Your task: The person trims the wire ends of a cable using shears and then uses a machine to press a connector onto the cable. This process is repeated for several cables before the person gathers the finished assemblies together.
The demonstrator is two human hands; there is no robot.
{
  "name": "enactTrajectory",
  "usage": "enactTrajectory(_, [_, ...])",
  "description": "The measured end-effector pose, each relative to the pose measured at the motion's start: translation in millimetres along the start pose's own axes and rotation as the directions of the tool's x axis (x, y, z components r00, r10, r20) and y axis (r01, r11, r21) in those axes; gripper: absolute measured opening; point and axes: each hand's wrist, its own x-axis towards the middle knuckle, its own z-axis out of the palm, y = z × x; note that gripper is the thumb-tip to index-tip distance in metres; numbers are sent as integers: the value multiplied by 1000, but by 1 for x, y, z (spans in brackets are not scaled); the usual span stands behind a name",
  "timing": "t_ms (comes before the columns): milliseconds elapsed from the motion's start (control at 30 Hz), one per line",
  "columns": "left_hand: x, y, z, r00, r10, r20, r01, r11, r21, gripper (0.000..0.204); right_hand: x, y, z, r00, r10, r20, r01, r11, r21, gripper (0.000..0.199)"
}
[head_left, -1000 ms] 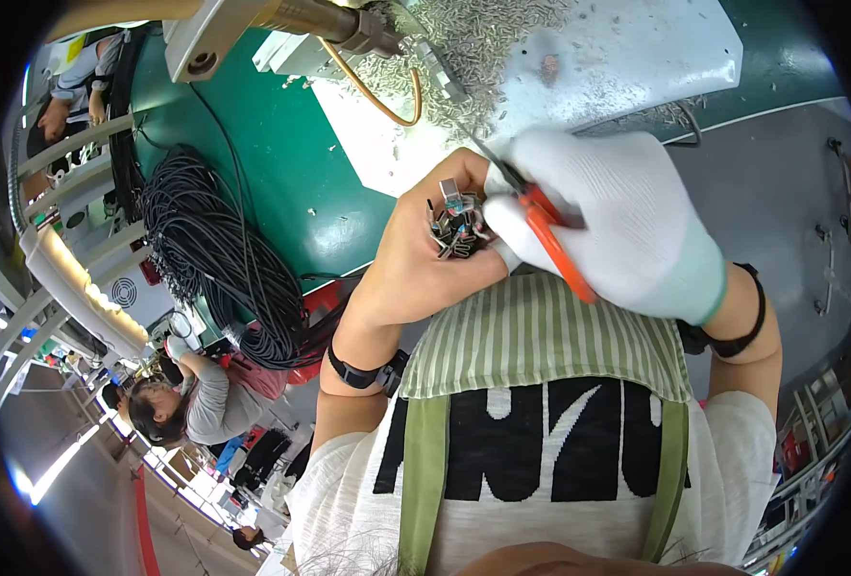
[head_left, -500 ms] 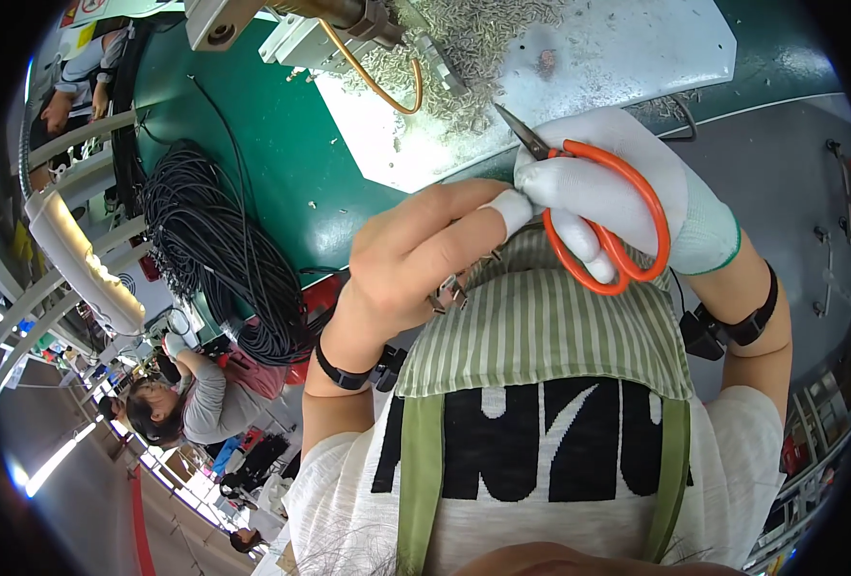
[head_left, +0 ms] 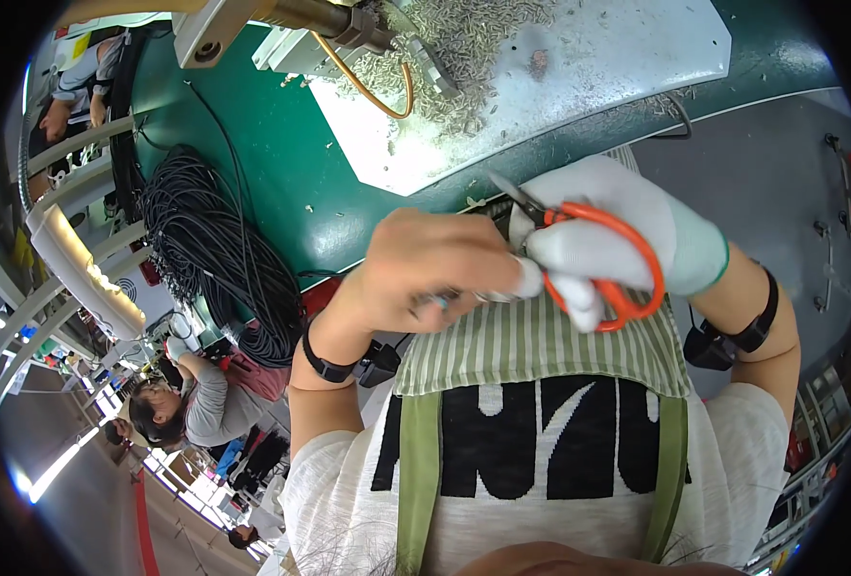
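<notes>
One pair of scissors (head_left: 620, 222) rides in the gloved right hand (head_left: 603, 187), fingers hooked about the orange handles; this grip appears chosen to leave the fingertips usable without laying the tool down. Blades point away from the apron (head_left: 541, 350), toward the table edge, probably for the wearer's safety. The left hand (head_left: 425, 254), bare but for white fingertip covers, is curled about small metal parts (head_left: 433, 302), seemingly cupped low in the palm so none drop. Its fingertips meet the glove's at the apron's upper part; whatever may be pinched between them is covered, and motion blur prevents counting the parts. A dark item (head_left: 493, 206) behind the left hand cannot be identified. Black straps (head_left: 329, 363) circle both forearms. Beyond, a pale plate (head_left: 627, 62) lies on the green table (head_left: 291, 144), apparently to catch the heap (head_left: 478, 53) of metal bits; the frame cuts off both the heap and the machine (head_left: 325, 21) beside it. Left of the plate, a black cable bundle (head_left: 200, 240) is gathered lengthwise, presumably against tangling. Further left stands a lit lamp (head_left: 85, 274). Co-workers at the far left are partly obscured; their work cannot be made out.
</notes>
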Motion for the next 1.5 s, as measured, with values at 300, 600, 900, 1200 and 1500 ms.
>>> enactTrajectory(300, [1, 7, 14, 621, -606, -497, 336, 779, -530, 25, 16, 9, 17, 610, -751, -254, 42, 351, -935, 14])
enactTrajectory(600, [8, 0, 27, 635, -359, -684, 319, 928, -191, 23, 11, 22, 26, 771, -549, -323, 82, 589, -804, 12])
enactTrajectory(900, [1, -8, 16, 811, -176, -558, 269, 959, 88, 32, 15, 18, 26, 844, -395, -363, 134, 811, -570, 18])
enactTrajectory(1200, [-5, -9, 18, 783, -156, -601, 322, 930, 177, 29, 19, 19, 27, 876, -317, -365, 62, 823, -565, 20])
enactTrajectory(1500, [-3, -9, 18, 653, -364, -665, 432, 899, -68, 19, 34, 36, 28, 662, -697, -274, 10, 374, -927, 10])
